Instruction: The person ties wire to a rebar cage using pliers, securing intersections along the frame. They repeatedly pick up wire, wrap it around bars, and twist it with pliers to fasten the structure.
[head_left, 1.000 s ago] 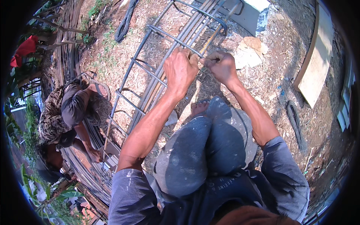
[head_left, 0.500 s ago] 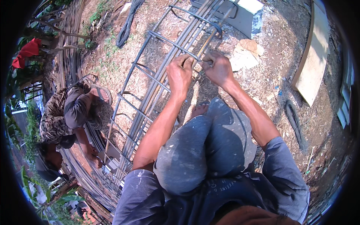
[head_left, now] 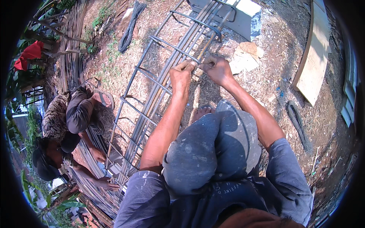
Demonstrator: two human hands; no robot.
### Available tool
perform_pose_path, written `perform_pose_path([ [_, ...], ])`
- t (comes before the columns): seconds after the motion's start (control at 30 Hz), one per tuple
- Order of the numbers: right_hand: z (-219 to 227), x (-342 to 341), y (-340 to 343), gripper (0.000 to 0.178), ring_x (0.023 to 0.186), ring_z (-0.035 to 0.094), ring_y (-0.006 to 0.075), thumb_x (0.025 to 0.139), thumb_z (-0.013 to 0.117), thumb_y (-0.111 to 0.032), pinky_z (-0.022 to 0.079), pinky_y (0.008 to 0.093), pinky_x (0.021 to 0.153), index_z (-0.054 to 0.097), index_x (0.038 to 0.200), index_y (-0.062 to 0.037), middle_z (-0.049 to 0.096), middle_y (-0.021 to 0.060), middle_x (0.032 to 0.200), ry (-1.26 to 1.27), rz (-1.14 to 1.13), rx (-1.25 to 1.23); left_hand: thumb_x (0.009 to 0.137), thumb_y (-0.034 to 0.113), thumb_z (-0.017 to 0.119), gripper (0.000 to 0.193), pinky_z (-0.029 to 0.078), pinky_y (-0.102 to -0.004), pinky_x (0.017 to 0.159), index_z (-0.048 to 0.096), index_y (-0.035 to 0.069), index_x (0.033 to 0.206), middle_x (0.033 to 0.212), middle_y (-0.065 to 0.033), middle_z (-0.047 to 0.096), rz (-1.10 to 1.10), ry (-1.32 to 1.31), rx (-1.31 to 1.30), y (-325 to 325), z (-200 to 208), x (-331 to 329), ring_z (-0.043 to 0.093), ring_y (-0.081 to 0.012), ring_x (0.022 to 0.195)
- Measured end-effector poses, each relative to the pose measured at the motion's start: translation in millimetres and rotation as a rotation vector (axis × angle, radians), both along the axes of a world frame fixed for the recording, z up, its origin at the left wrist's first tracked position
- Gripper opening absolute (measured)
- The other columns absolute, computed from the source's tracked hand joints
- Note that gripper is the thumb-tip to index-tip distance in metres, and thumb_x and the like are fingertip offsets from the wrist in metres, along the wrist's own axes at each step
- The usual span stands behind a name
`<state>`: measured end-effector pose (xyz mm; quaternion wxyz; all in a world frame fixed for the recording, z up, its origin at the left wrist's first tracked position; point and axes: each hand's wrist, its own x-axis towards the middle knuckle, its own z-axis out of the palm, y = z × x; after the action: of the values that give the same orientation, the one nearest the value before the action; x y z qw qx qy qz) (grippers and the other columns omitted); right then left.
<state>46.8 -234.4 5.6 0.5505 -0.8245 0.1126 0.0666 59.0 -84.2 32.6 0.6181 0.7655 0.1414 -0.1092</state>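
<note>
From where I stand, the cage (head_left: 142,55) is plainly metal, its bars a dull blue-grey with slight sheen, while one bar (head_left: 207,46) has gone rusty and yellowish-brown. The long rods (head_left: 70,49) at far left look like darker metal, matt and brownish. Thin, dull strands, seemingly wire, make up the bundle (head_left: 298,123) at right. Farther right, the board (head_left: 313,60) is pale, flat-faced wood. Crumpled, matt paper (head_left: 247,55) lies beyond the cage. Nearest me, the trousers (head_left: 192,154) are worn grey-blue cloth, roughened by pale splashes; far left hangs bright red fabric (head_left: 30,55).
</note>
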Motion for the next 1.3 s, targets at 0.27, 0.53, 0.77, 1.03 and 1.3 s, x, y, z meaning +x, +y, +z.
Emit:
perform_pose_path([
  [0.27,17.0,-1.8,-0.9,0.021,0.075,0.067,0.02,0.088,0.06,-0.022,0.054,0.0351,0.068,0.067,0.096,-0.0037,0.07,0.0134,0.086,0.09,0.047,-0.014,0.083,0.025,0.071,0.041,0.05,-0.0323,0.069,0.068,-0.006,0.111,0.093,-0.0131,0.071,-0.103,-0.036,0.341,-4.2,9.0,-6.9,0.064,-0.0181,0.077],
  [0.53,-0.2,-0.3,-0.3,0.018,0.079,0.065,0.0205,0.085,0.068,-0.018,0.051,0.0351,0.073,0.069,0.094,-0.0033,0.069,0.0129,0.086,-0.011,0.018,-0.062,0.081,0.012,0.071,0.029,0.046,-0.0302,0.061,0.067,-0.005,0.105,0.081,-0.0093,0.071,0.137,-0.131,0.008,-20.6,-7.5,-2.3,0.06,-0.0132,0.066],
  [0.77,-20.8,5.2,-6.5,0.016,0.078,0.065,0.0216,0.083,0.07,-0.02,0.05,0.0365,0.074,0.069,0.089,-0.0045,0.069,0.0111,0.085,-0.174,0.065,-0.235,0.08,0.005,0.068,0.007,0.05,-0.0312,0.07,0.07,0.001,0.086,0.083,-0.01,0.071,0.178,-0.497,0.278,-31.8,-28.4,-15.5,0.065,-0.0153,0.073],
  [1.03,-8.7,8.7,-12.9,0.021,0.074,0.067,0.0254,0.081,0.068,-0.025,0.052,0.0388,0.068,0.068,0.084,-0.0037,0.068,0.0142,0.079,-0.077,0.13,-0.11,0.084,-0.007,0.065,0.022,0.055,-0.0275,0.075,0.061,-0.004,0.105,0.094,-0.0125,0.071,0.256,-0.415,-0.072,-28.7,-12.1,-21.4,0.067,-0.0143,0.089],
  [1.3,17.3,12.7,-8.7,0.021,0.068,0.068,0.0192,0.081,0.068,-0.014,0.053,0.0341,0.061,0.069,0.093,0.0036,0.07,0.0125,0.076,0.195,0.067,0.232,0.079,-0.007,0.066,0.036,0.055,-0.0308,0.07,0.06,0.001,0.113,0.092,-0.009,0.074,-0.14,-0.547,0.191,-13.5,-4.1,2.5,0.071,-0.0174,0.084],
])
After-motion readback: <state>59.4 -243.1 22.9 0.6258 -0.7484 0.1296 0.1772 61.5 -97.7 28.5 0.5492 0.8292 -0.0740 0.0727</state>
